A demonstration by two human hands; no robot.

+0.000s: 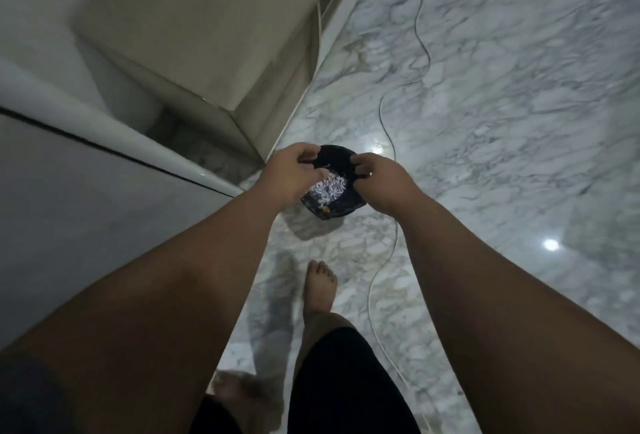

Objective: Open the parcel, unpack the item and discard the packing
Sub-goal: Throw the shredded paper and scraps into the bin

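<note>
Spanning left grip [294,172], right grip [379,182]: bag [334,207]

Black bag [341,207]: rim covered on both sides by the gripping fingers [304,152] of the left hand [294,172] and right hand [379,182].
Scraps [329,188]: pale and glinting between the fingers, too small and blurred to identify.
Cable [388,129]: beside the right fingers, passing behind the right forearm [485,278].
Left foot [242,395]: well below the fingers, blurred, partly hidden behind the left arm.
</note>
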